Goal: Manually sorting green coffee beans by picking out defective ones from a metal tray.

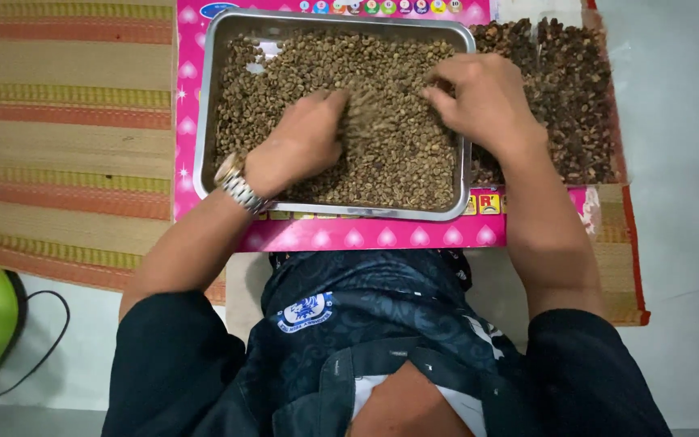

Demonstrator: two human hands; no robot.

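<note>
Beans fill the metal tray; left hand and right hand rest in them, fingers loosely curled, clasping nothing firmly.

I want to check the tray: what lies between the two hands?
In the head view, only a blurred heap of pale beans lies between the left hand and the right hand, inside the metal tray.

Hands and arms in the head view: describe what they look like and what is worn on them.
Both forearms are bare below dark, nearly black sleeves pushed up around the elbows. The left hand has a silver metal-link wristwatch with a pale dial at the wrist. The right hand shows no watch, ring or band. No gloves on either hand.
</note>
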